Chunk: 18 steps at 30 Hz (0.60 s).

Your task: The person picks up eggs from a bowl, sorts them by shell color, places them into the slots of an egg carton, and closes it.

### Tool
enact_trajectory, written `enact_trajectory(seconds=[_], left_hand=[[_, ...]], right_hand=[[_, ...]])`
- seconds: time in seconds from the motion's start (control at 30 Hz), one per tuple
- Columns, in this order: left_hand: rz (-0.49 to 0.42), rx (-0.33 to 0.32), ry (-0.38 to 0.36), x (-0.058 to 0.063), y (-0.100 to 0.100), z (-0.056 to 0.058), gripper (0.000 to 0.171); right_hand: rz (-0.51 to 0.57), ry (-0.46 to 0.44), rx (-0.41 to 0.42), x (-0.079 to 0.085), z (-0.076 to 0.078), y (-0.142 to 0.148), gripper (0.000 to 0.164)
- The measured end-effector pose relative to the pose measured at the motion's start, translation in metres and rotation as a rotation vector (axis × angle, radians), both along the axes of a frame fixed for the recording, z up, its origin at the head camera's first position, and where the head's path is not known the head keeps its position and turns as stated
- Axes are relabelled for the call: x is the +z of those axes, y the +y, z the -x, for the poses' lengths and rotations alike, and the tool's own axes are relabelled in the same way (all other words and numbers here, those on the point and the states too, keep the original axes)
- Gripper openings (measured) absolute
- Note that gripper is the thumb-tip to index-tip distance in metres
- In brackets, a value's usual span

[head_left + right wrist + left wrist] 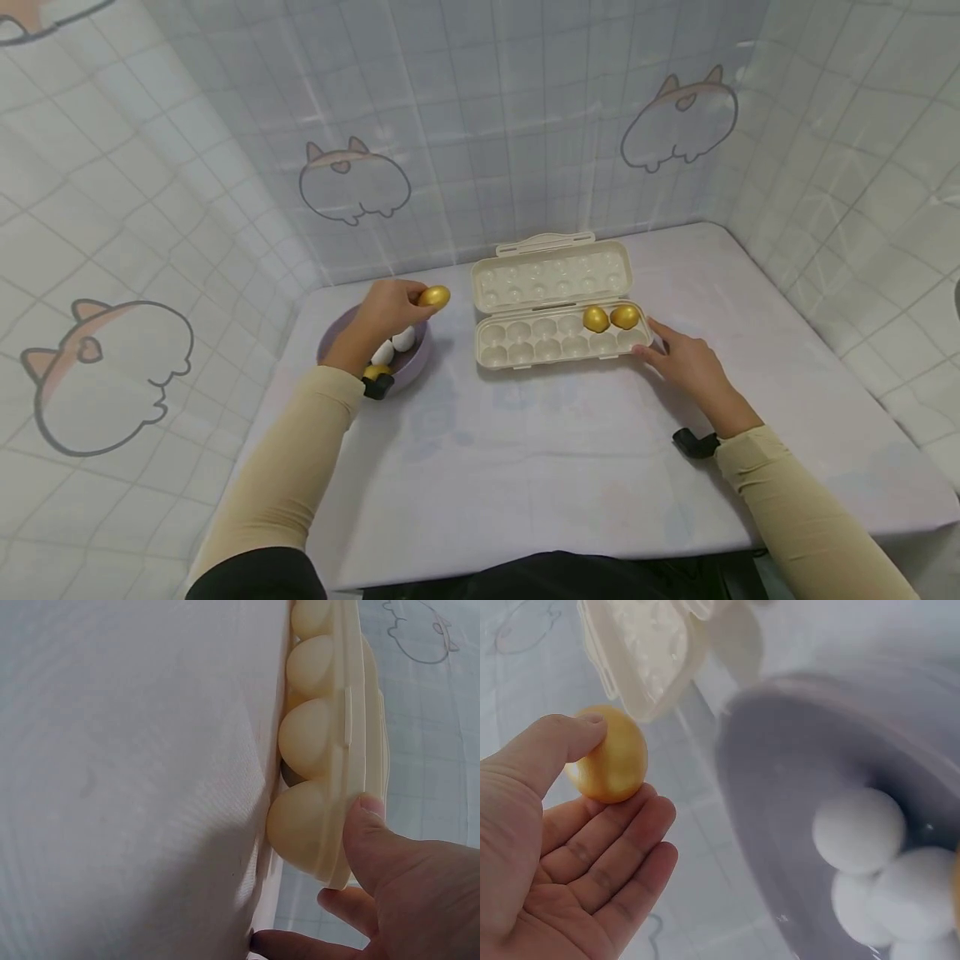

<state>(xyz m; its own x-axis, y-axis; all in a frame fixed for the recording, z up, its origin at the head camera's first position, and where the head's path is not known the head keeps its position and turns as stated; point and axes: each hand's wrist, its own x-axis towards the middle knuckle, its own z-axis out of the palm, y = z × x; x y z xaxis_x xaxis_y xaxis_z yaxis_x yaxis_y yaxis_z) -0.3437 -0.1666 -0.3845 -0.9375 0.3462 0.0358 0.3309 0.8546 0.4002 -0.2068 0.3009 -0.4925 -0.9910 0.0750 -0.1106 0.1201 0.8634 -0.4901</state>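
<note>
My left hand is over the right side of a purple bowl. It pinches a golden egg between thumb and fingertips; the lower fingers are loosely bent. White eggs and at least one more golden egg lie in the bowl, partly hidden by the wrist. An open cream egg carton stands to the right, its lid tipped back. Two golden eggs sit in its back row at the right. At the carton's right end, my right hand holds the corner, thumb on the rim.
A pale cloth covers the table. Tiled-pattern sheeting with cartoon animal drawings rises behind and on both sides. The bowl is left of the carton, with bare cloth between them. A black wrist strap is on the right wrist.
</note>
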Motion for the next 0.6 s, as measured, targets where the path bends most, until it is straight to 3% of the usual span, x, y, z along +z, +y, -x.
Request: enact_trajectory(seconds=[0.13,0.4,0.6], left_hand=[[0.001,-0.028,0.011,0.001,0.014,0.004,0.027],[-0.007,-0.083,-0.002,0.002,0.039,0.008,0.035],[-0.021,-0.114,-0.006,-0.002,0.053,0.014,0.031]], right_hand=[[0.002,-0.002,-0.003,-0.001,0.001,0.0,0.088],[0.004,0.002,-0.008,0.0,0.0,-0.001,0.086],[0.014,0.006,-0.011,0.001,0.0,-0.001,0.088]])
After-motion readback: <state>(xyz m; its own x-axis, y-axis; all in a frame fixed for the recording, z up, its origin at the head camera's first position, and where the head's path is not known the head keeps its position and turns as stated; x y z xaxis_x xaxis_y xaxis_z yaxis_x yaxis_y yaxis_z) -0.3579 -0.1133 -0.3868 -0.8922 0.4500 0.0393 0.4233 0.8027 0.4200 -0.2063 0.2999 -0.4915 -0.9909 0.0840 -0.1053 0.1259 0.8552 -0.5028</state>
